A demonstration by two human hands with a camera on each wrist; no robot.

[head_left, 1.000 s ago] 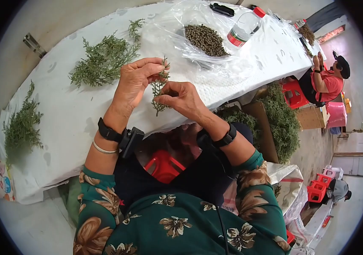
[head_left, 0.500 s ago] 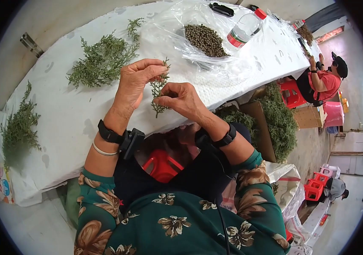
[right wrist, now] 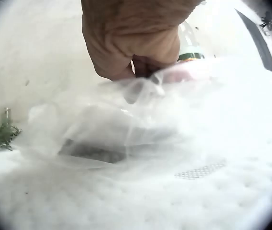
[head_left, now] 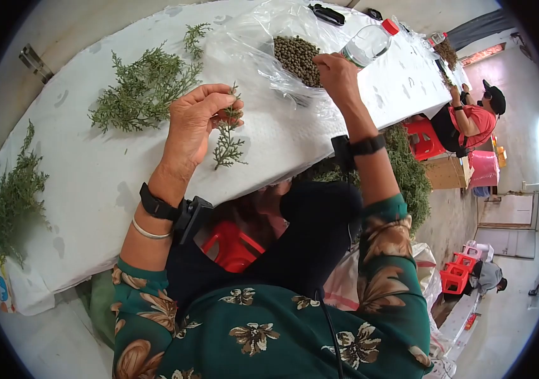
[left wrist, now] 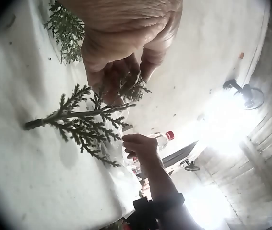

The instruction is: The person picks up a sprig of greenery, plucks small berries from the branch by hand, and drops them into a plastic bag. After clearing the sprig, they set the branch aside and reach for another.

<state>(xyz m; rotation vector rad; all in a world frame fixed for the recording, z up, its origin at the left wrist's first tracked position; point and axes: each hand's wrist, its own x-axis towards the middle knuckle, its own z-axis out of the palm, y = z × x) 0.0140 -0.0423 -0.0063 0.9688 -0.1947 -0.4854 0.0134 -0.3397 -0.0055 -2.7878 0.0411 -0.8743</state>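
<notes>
My left hand (head_left: 197, 117) pinches a green conifer sprig (head_left: 228, 142) between thumb and fingers over the white-covered table (head_left: 174, 161). In the left wrist view the sprig's cut brown stem end (left wrist: 33, 124) points away from the hand. My right hand (head_left: 340, 79) is at the right edge of a pile of small round brown pellets (head_left: 294, 55) in a clear plastic bag (head_left: 244, 54). Its fingers are curled together. In the right wrist view, bag film (right wrist: 126, 115) veils the fingertips of that hand, and I cannot tell whether they hold a pellet.
Beyond my right hand lies a clear bottle (head_left: 370, 44) with a red cap. Cut conifer branches (head_left: 146, 88) lie left of the bag, with another bunch (head_left: 20, 196) at the table's left end. A person (head_left: 478, 120) in a red top sits farther along the table.
My right hand has left the sprig and moved up and right to the pellet pile. The left hand keeps its pinch on the sprig, a little farther left.
</notes>
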